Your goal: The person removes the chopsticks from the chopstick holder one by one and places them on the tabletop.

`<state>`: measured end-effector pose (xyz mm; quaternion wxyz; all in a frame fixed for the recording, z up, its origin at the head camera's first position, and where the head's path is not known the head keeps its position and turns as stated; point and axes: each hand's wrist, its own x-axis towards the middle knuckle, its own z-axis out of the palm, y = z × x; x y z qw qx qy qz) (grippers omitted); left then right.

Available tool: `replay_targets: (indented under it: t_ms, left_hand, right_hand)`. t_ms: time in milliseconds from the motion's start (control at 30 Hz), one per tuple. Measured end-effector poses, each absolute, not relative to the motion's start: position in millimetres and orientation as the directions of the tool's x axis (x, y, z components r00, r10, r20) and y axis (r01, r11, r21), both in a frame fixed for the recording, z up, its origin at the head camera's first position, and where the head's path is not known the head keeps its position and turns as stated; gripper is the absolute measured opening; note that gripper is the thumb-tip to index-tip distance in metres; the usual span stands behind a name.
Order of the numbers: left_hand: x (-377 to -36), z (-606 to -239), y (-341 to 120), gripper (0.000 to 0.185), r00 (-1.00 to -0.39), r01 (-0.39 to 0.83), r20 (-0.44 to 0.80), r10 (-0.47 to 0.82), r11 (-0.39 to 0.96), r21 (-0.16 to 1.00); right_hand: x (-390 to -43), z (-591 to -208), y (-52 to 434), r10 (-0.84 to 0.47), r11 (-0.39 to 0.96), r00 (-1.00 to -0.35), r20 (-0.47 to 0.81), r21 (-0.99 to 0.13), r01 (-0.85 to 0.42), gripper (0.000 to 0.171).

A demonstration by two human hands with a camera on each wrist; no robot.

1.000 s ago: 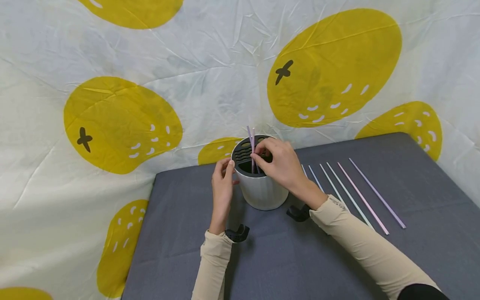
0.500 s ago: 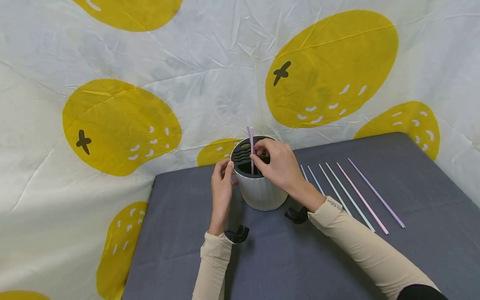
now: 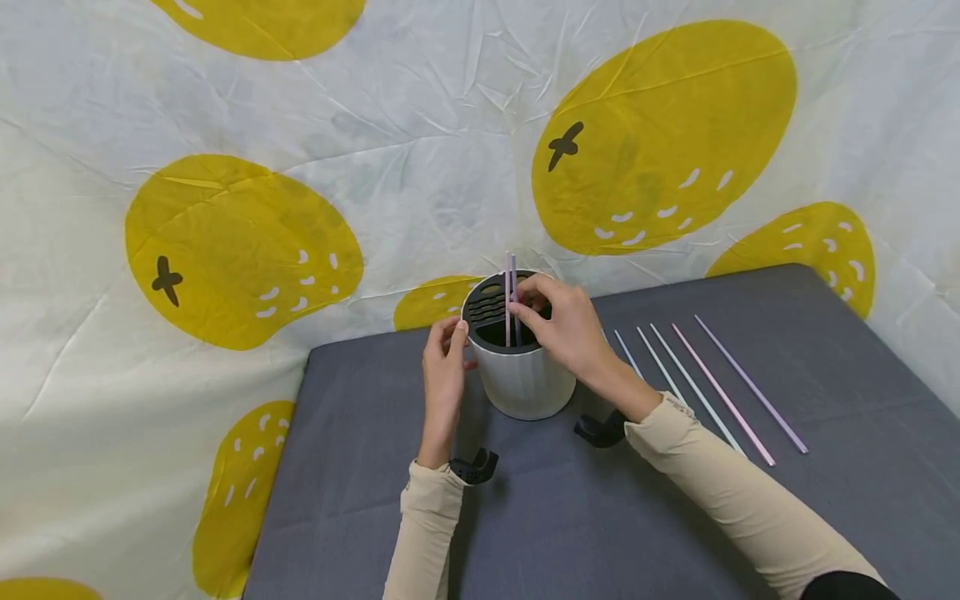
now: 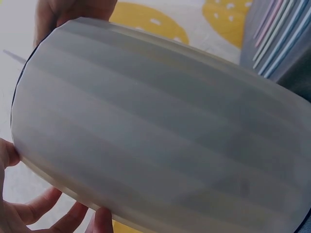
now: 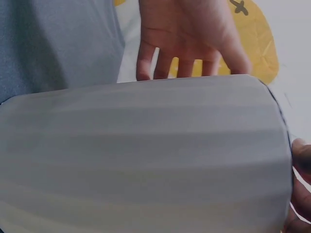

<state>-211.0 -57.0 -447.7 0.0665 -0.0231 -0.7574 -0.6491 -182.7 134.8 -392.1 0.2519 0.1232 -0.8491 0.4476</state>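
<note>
A grey cloth-covered table sits against a crumpled white backdrop with yellow fruit shapes. Nearest the person, the left hand rests with fairly straight fingers against the side of a white ribbed cylindrical holder with a black slotted top. Above its rim the right hand pinches two thin pastel straws, upright in an opening, though which slot is hard to tell. Loose pastel straws lie to the right. A tilted push could buckle the thin straws or tip the holder.

Makeshift recording setup, grey table, crumpled yellow-fruit-print sheet as backdrop
</note>
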Motion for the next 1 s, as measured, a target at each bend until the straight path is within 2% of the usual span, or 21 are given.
replay_targets:
  t_ms: [167,533,833,1000]
  left_hand:
    - [-211,-447,-57,0.038,-0.991,0.118,0.127,-0.051,0.155,0.981]
    - [-210,-448,-58,0.039,-0.99,0.12,0.13,-0.052,0.163,0.979]
    - [-210,-446,-57,0.042,-0.992,0.105,0.114,-0.056,0.153,0.983]
    - [-209,-448,-58,0.041,-0.991,0.111,0.12,-0.052,0.153,0.982]
  right_hand:
    - [-176,-384,142,0.084,0.516,-0.845,0.528,-0.749,-0.416,0.018]
    - [-166,-368,163,0.221,0.308,-0.785,0.579,-0.805,-0.507,0.021]
    - [-159,-352,186,0.356,0.028,-0.653,0.669,-0.706,-0.708,0.022]
    - [-155,-343,202,0.416,-0.114,-0.637,0.649,-0.658,-0.744,0.019]
